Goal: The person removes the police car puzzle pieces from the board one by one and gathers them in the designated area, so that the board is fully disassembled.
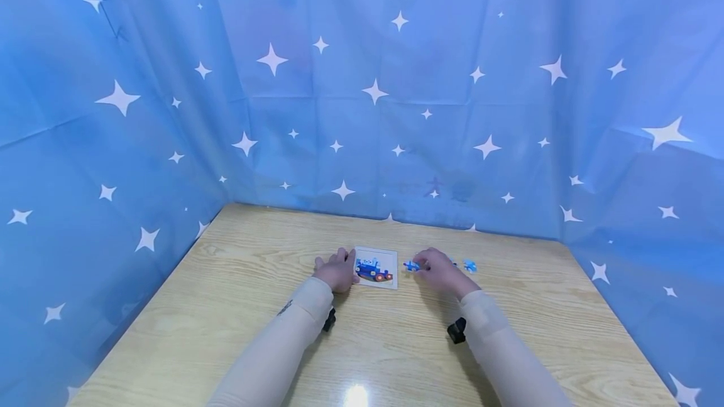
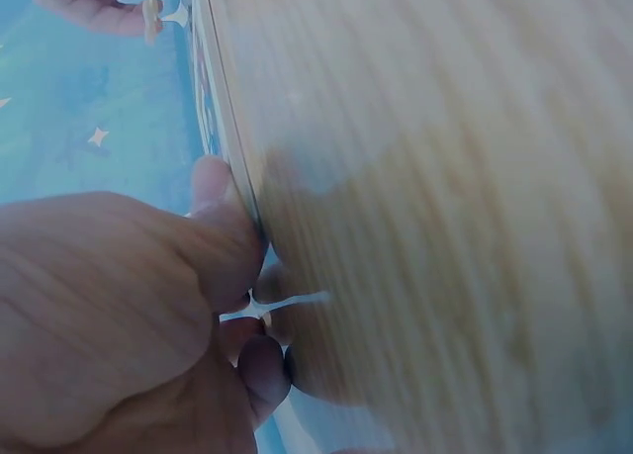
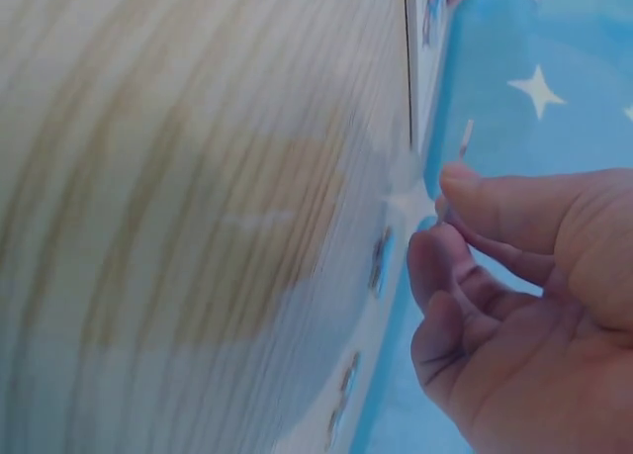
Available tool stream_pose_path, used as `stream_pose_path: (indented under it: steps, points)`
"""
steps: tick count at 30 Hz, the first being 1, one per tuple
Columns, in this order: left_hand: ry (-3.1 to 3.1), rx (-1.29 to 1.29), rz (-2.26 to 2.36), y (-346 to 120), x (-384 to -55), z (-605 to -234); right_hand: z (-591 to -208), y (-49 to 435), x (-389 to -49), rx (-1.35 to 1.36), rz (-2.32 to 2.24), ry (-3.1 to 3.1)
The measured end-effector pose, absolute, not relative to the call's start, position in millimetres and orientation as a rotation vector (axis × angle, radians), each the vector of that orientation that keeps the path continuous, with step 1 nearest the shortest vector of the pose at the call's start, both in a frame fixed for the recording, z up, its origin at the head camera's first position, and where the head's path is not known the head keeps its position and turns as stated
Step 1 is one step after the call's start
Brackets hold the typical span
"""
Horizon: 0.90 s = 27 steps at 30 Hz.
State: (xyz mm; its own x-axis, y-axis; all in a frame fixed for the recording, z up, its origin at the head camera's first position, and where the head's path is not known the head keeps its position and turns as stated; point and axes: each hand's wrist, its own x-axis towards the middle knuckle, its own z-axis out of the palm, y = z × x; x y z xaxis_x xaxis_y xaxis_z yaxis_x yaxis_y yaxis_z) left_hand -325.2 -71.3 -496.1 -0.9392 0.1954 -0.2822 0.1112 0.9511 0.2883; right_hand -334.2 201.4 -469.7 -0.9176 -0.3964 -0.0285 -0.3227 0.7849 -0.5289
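Note:
My left hand rests at the left edge of a small framed jigsaw board, fingers and thumb touching that edge. The board lies flat and shows part of a blue vehicle picture with red wheels. In the left wrist view the left thumb lies against the board's side. To the right of the board, my right hand pinches a blue jigsaw piece between thumb and fingers. The right wrist view shows that piece edge-on, raised above the table.
A loose blue puzzle piece lies right of the right hand, and another is partly hidden behind it. The wooden table ends at a blue star-patterned curtain behind and on both sides.

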Motion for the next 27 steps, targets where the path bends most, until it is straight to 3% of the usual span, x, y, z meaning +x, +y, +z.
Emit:
stream_pose_path:
  steps: [27]
  points:
    - [2.809, 0.253, 0.496, -75, -309, -478, -471, 285, -321, -0.523, -0.849, 2.823]
